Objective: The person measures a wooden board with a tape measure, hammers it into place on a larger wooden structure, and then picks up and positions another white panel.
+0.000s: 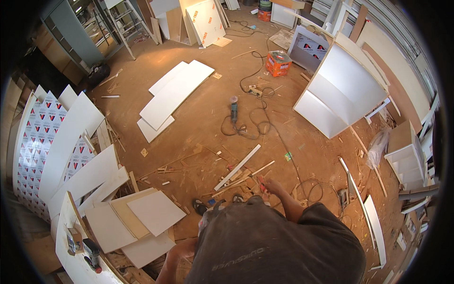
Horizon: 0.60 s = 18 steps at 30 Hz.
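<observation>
My right hand [269, 186] is low in front of my dark shirt, above the littered floor. Its fingers look closed around something small and red-orange that I cannot make out. Just beyond it lie thin wood strips [243, 180] and a long white strip [238, 167]. My left arm [178, 253] runs down past the lower edge, and its hand is out of view. Beside that arm rests a stack of white and tan panels [156, 212]. Farther out on the floor lies a corded angle grinder [234, 111], apart from both hands.
White boards [177, 94] lie beyond the panels. An orange box [278, 63] and an open white cabinet [331, 90] stand at the far right. A black cord [283, 142] snakes across the floor. Panels [71, 132] lean at left; a stepladder [126, 23] stands behind.
</observation>
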Each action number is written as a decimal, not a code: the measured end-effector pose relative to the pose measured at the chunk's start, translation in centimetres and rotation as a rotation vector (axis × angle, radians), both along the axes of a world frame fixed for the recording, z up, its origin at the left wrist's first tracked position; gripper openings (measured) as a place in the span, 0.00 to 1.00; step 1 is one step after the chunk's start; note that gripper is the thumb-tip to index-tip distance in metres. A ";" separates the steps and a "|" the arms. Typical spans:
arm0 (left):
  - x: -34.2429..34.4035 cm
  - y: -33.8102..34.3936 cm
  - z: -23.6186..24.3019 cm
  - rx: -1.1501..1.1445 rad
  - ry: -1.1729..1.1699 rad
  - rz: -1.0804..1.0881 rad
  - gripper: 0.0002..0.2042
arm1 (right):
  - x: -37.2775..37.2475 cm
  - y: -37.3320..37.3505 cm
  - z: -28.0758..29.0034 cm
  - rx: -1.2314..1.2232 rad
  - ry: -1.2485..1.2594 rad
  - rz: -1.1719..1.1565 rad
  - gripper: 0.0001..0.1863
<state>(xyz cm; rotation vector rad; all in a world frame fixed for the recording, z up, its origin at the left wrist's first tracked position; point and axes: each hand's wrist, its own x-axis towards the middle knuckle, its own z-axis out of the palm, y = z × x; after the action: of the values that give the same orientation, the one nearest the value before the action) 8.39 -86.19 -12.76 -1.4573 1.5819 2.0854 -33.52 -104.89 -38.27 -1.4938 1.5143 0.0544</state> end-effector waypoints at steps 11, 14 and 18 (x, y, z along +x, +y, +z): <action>-1.3 -1.2 0.8 0.026 -0.096 -0.126 0.19 | -1.8 1.1 -3.9 -0.292 0.002 0.003 0.15; -1.5 -2.3 1.1 0.063 -0.111 -0.184 0.18 | -2.7 1.7 -3.2 -0.240 0.011 -0.072 0.15; -0.8 -3.1 3.2 0.125 -0.223 -0.111 0.17 | -0.9 0.9 -1.4 -0.074 0.039 -0.097 0.14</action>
<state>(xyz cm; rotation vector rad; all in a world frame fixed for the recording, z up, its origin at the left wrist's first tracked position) 7.63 -89.31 -9.58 -1.4649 1.3898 1.8517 -34.47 -104.02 -39.70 -1.4828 1.6339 -0.0309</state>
